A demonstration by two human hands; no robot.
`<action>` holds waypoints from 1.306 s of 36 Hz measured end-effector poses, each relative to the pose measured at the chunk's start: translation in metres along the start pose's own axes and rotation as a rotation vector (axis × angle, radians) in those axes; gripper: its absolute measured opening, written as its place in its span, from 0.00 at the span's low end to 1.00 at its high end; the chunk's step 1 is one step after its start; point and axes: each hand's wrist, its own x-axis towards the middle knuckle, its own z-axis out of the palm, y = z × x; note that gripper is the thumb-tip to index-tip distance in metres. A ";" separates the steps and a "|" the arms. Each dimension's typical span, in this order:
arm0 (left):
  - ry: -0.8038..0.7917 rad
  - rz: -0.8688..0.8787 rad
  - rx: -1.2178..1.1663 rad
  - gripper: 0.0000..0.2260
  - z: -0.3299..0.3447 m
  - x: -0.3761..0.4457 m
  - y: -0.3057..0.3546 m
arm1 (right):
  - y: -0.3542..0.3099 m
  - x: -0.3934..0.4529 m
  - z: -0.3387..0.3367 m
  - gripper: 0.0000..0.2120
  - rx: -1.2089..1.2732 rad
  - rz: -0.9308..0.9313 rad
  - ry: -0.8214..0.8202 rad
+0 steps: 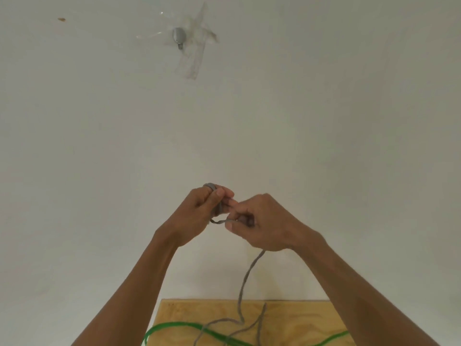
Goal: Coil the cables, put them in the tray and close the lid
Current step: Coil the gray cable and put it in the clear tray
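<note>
My left hand (199, 213) is raised in front of the white wall and grips a small coil of grey cable (218, 208) wound around its fingers. My right hand (259, 223) is just to its right and pinches the same grey cable, whose loose length (245, 278) hangs down to the wooden table (299, 318). More of the grey cable lies in loops on the table. A green cable (174, 327) also lies across the table. No tray or lid is in view.
A white wall (99, 146) fills most of the view. High up on it a small metal fitting (178, 37) sits under strips of clear tape. The table's far edge meets the wall near the bottom of the frame.
</note>
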 end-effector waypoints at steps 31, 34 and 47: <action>-0.004 -0.010 -0.567 0.17 0.021 -0.003 0.004 | 0.013 -0.011 0.036 0.10 0.284 0.234 -0.169; 0.058 0.039 -0.481 0.17 0.022 0.003 0.001 | 0.008 -0.014 0.041 0.15 0.091 0.159 -0.070; -0.005 -0.035 -0.088 0.29 0.027 0.003 -0.016 | -0.025 0.007 0.006 0.08 -0.161 0.100 0.027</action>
